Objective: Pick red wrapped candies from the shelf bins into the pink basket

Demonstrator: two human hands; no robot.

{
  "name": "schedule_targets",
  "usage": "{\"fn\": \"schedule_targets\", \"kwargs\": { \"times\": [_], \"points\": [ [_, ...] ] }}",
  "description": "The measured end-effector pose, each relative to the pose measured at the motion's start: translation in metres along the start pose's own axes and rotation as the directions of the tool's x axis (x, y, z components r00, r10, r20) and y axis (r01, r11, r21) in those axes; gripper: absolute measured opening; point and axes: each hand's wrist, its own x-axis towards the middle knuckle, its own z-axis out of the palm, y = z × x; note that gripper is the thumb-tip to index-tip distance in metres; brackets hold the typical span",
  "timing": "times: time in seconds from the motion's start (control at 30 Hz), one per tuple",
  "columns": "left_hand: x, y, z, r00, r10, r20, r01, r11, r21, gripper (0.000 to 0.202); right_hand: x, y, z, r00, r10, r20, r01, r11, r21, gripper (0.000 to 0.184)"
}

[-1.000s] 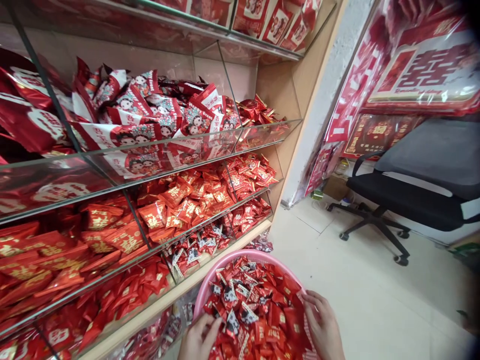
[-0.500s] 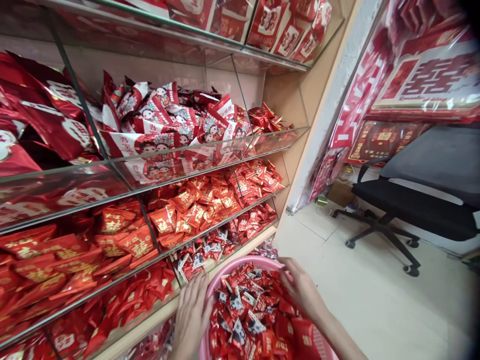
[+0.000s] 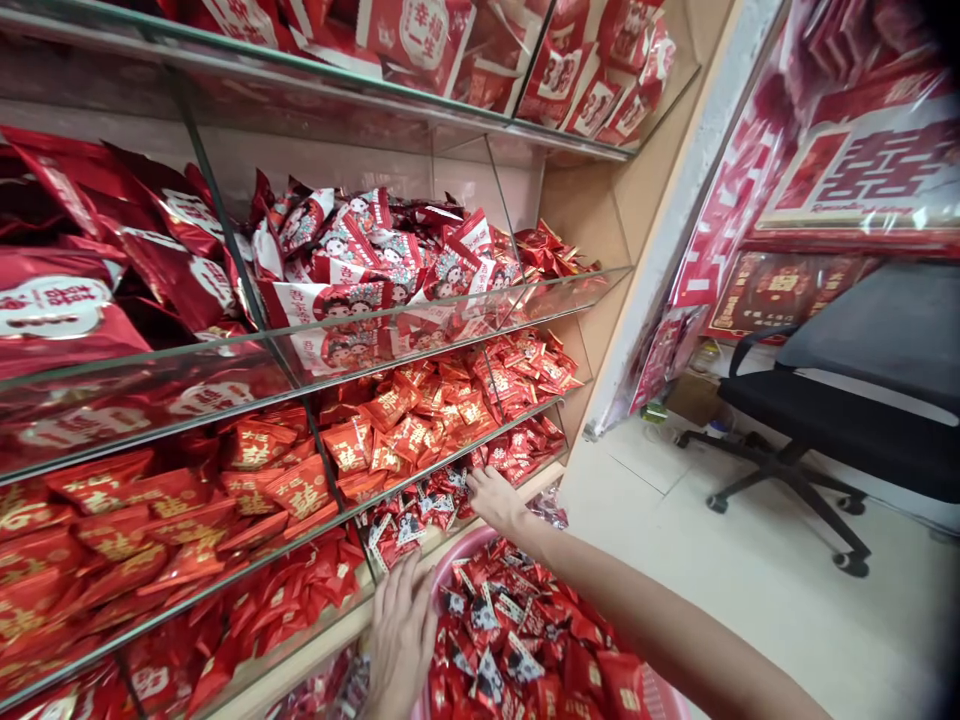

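A pink plastic basket (image 3: pixel 450 560) full of small red wrapped sweets (image 3: pixel 525 620), some with black-and-white triangular faces, stands against the shelf front. My left hand (image 3: pixel 401 630) lies at its left rim, fingers stretched out along the wooden shelf edge (image 3: pixel 330 635). Over the basket reaches my right arm. My right hand (image 3: pixel 499 500) is at the low glass-fronted compartment, its slightly bent fingers among the packets at the border of the triangular sweets (image 3: pixel 420 510) and the red packets (image 3: pixel 525 450). Nothing held shows in it, and its fingertips are partly hidden.
Glass-divided shelves hold orange-red packets (image 3: pixel 420 415), white-and-red printed packets (image 3: pixel 352 270) and large dark red bags (image 3: pixel 60 300). A wooden side panel (image 3: pixel 637 230) ends the shelving. To the right, an office chair (image 3: pixel 825 410) stands on the tiled floor (image 3: pixel 660 560), below hanging red decorations (image 3: pixel 862 160).
My right hand has left the basket's right rim and moved left and forward to the low compartment. My left hand stays at the left rim. The view has shifted slightly.
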Motion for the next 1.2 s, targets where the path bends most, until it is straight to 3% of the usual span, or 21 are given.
{"fn": "schedule_targets", "kwargs": {
  "times": [0.37,0.63,0.87,1.03,1.2],
  "points": [
    [0.001,0.002,-0.003,1.0,-0.008,0.004,0.009,1.0,-0.016,0.043,0.003,0.002,-0.002,1.0,-0.021,-0.022,0.02,1.0,-0.021,0.013],
    [0.001,0.002,-0.003,1.0,0.003,0.027,-0.003,1.0,0.002,0.039,-0.016,0.009,-0.028,0.991,-0.02,-0.13,0.017,0.999,-0.028,0.017],
    [0.0,0.003,-0.001,0.999,-0.031,0.041,0.032,0.999,-0.006,0.033,-0.092,0.005,-0.059,0.915,0.101,-0.391,-0.067,0.993,0.101,0.015],
    [0.001,0.005,-0.003,0.999,-0.03,0.043,0.031,0.999,-0.013,0.033,-0.155,-0.023,-0.041,0.865,0.061,-0.497,0.048,0.978,0.205,0.02],
    [0.001,0.005,-0.003,0.998,-0.042,0.046,0.043,0.999,-0.024,0.03,-0.188,-0.041,-0.018,0.871,0.089,-0.484,0.075,0.948,0.309,0.021]
  ]
}}
